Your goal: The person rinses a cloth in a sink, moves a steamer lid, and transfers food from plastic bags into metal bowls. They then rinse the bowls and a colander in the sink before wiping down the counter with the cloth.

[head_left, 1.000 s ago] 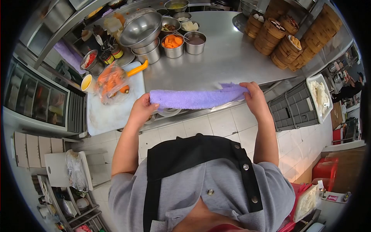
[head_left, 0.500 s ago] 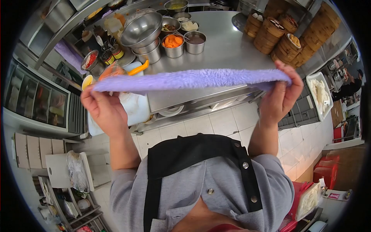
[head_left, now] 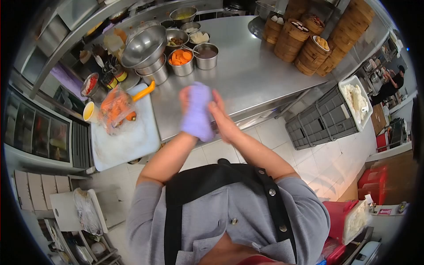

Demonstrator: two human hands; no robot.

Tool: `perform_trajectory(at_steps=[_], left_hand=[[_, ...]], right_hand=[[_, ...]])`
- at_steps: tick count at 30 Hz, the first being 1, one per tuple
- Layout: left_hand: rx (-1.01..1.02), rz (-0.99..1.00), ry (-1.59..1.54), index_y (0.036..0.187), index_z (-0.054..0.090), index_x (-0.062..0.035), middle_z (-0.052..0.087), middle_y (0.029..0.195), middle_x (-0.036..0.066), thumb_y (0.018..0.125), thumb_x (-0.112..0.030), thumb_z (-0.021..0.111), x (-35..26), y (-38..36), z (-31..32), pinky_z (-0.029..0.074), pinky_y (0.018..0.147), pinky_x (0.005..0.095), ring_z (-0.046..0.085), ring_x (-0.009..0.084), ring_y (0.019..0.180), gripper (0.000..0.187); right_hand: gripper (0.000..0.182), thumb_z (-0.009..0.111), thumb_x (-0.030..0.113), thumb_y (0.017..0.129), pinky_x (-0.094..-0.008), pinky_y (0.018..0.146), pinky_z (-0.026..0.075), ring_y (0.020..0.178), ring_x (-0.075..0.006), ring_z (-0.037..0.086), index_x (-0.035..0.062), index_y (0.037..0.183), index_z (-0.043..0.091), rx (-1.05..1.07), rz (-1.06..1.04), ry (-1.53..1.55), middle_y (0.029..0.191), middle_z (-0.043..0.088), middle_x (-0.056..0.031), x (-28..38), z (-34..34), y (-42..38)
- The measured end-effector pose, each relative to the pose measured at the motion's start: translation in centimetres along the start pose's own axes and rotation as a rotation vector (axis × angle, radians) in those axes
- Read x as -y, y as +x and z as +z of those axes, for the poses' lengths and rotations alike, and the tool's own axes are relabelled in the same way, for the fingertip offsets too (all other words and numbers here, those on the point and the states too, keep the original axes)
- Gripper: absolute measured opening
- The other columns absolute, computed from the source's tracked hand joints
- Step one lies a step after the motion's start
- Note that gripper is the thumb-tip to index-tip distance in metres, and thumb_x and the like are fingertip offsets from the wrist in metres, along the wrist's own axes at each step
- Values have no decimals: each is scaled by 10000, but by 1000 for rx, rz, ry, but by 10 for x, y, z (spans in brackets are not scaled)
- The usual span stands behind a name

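Note:
A fluffy purple cloth [head_left: 198,112] is bunched up and hangs in front of the steel counter's near edge, slightly blurred. My left hand [head_left: 184,98] is mostly hidden behind it, closed on the cloth with some fingers showing at its left side. My right hand [head_left: 224,120] is at the cloth's right side, fingers stretched out and palm turned toward it. Whether the right fingertips touch the cloth is hard to tell through the blur.
On the steel counter [head_left: 247,62] stand a pot of sliced carrots [head_left: 181,62], stacked metal bowls [head_left: 145,46] and bamboo steamers [head_left: 291,39]. A white cutting board [head_left: 126,152] holds bagged carrots [head_left: 117,108] and a yellow-handled peeler or knife [head_left: 143,91]. A grey crate [head_left: 322,121] stands right.
The purple cloth was stretched wide between both hands; it is now gathered, with the hands brought together in the middle. The right hand has left its end. The view has shifted slightly.

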State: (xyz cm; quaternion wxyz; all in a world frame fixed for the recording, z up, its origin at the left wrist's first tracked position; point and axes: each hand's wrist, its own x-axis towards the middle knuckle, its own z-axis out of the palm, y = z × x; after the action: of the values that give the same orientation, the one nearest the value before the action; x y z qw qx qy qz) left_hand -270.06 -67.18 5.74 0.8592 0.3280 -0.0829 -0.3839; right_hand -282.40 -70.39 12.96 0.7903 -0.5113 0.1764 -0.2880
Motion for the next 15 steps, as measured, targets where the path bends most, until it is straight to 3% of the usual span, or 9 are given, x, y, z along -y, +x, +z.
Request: perform_trajectory(at_steps=[2,3,5,6,9,10,12,13,15], left_hand=[[272,478,747,1233,403,-84,475,1152,99,860,-82,446,29,-35,53,396,870,290,486,190,997,376],[264,487,748,1233,403,-84,475,1152,99,860,-82,446,31,-39,62,396,870,290,486,190,997,376],[293,-105,393,1353,231,-82,295,1352,131,867,-22,434,32,-36,79,344,955,298,394,189,1149,530],[292,-97,389,1353,231,-82,295,1352,131,867,-22,434,27,-40,87,344,955,298,394,189,1149,530],[418,-235,335,1321,322,-75,390,1309,132,854,13,443,-3,-50,85,360,946,310,444,184,1115,490],[468,-157,612,1260,399,-60,467,1222,115,854,23,432,-16,-52,74,376,925,305,484,184,1063,416],[388,121,1025,1122,522,-34,575,1056,83,857,35,413,-38,-59,42,417,863,295,544,179,969,295],[266,312,1156,1044,567,-23,606,977,68,860,37,405,-45,-65,19,442,821,290,566,175,927,253],[-185,490,1405,1014,568,-22,598,959,70,839,61,388,-65,-85,-26,438,812,272,562,166,908,264]], right_hand=[[515,509,323,852,-385,979,320,1165,-286,408,47,1264,372,-20,201,300,1226,442,-138,-11,-24,-12],[547,503,327,850,-361,942,378,1130,-260,451,32,1283,345,-37,379,599,1190,469,-150,-11,-40,-9],[515,502,290,852,-346,894,415,1061,-237,499,27,1273,365,-6,281,545,1149,501,-144,-32,-95,16],[486,501,254,853,-331,847,452,993,-214,546,22,1263,384,4,179,498,1107,533,-139,-33,-121,26],[420,497,109,829,-304,812,461,928,-199,569,-2,1229,434,-291,-172,-217,1051,571,-112,37,-170,47],[446,487,93,817,-317,833,448,975,-224,556,-1,1248,422,-308,-260,-656,1091,562,-141,62,-189,54],[532,493,83,781,-346,951,357,1143,-324,451,53,1301,381,-360,-405,-946,1263,439,-224,63,-236,86],[556,498,198,806,-427,1013,272,1230,-391,327,111,1334,347,-326,-344,-1260,1350,339,-215,45,-271,108],[583,452,361,836,-508,1035,193,1281,-419,211,169,1364,296,-391,137,-1939,1404,257,-184,18,-280,141]])
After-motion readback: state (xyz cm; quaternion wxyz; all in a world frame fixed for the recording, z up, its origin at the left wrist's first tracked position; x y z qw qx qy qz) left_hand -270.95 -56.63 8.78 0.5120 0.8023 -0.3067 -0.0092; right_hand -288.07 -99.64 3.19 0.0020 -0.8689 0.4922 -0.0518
